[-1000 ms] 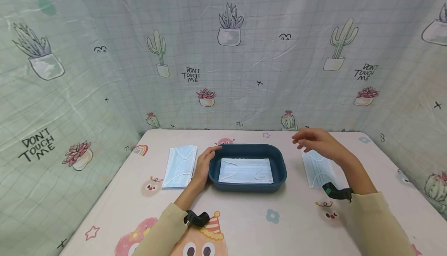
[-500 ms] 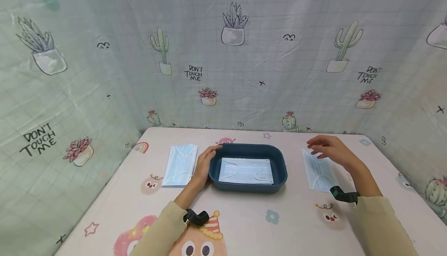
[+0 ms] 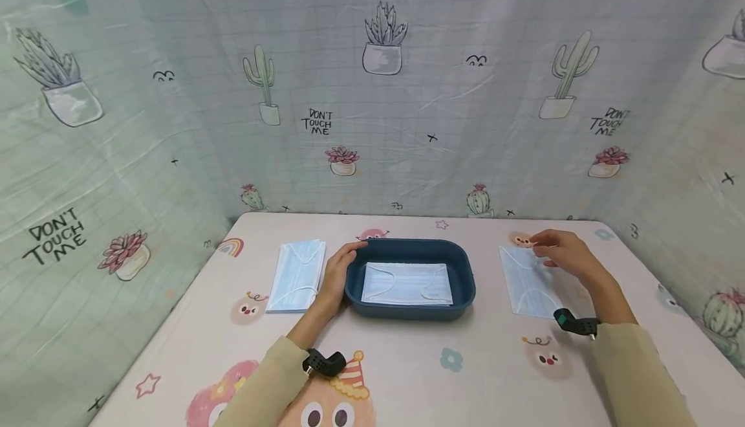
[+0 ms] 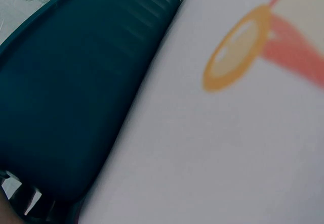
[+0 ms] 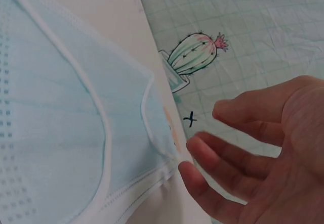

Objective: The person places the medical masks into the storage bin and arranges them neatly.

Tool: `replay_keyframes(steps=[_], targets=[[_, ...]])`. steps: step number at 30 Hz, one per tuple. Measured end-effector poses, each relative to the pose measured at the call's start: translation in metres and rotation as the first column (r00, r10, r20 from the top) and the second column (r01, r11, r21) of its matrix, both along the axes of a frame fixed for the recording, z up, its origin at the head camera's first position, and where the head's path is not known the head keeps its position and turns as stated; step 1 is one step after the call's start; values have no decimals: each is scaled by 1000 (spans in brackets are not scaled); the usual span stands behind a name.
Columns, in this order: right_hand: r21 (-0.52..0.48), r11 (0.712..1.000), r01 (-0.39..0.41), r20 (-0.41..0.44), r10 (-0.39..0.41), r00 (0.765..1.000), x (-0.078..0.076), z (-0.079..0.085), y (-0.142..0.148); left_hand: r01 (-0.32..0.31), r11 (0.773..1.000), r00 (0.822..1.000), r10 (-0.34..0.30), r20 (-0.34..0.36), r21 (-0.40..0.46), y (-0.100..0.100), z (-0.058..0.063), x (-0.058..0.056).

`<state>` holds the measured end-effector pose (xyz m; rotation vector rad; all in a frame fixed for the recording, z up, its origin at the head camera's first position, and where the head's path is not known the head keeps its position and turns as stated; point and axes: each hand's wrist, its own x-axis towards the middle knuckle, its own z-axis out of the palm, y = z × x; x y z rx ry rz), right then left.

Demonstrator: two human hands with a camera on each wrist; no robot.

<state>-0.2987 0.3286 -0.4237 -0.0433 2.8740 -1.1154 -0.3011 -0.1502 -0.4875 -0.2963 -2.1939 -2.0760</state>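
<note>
Centrally, seen from my remote station, a dark blue tray point(image 3: 407, 312) stands on a printed table point(image 3: 489, 388), with pale blue masks point(image 3: 406, 284) lying crosswise on its floor, an ear loop at either end. To its left, and apart from it, I see a mask pile point(image 3: 295, 276) flat on the table, its edges slightly offset. To its right, likewise apart, lies a single-looking mask point(image 3: 524, 281), one end toward the back of the table (I cannot tell whether another is beneath it).

The left hand point(image 3: 334, 276) rests against the tray's left end, its fingertips at the far left corner of the rim; whether those fingers curl around the wall I cannot tell, since the left wrist view shows mostly the tray's outer side. The right hand point(image 3: 564, 253) hangs over the far end of the right-hand mask. In the right wrist view I find its fingers loosely bent and spread, the thumb well separated, with nothing pinched between them; one fingertip is just beside the mask's edge, contact being unclear.

Each wrist bears a black device, left point(image 3: 324, 363) and right point(image 3: 575, 322), below beige sleeves point(image 3: 643, 375). Behind the table hangs a cactus-printed cloth point(image 3: 431, 107).
</note>
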Motion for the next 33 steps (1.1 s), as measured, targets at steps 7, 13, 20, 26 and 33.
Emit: replay_keyframes(steps=[7, 13, 20, 26, 33], targets=[[22, 998, 62, 99, -64, 993, -3, 0, 5, 1, 1000, 1000, -1, -4, -2, -1, -1, 0], [40, 996, 80, 116, -84, 990, -3, -5, 10, 8, 1000, 1000, -8, 2, -4, -1, -1, 0], [56, 993, 107, 106, -112, 988, -3, -12, 11, 12, 1000, 1000, -12, 7, 0, -1, 0, 0], [88, 984, 154, 101, -162, 982, -5, -15, 6, 9, 1000, 1000, -9, 12, 0, -1, -1, 0], [113, 970, 215, 123, -228, 966, -10, -21, 5, 11, 1000, 1000, -11, 10, 3, 0, 0, 2]])
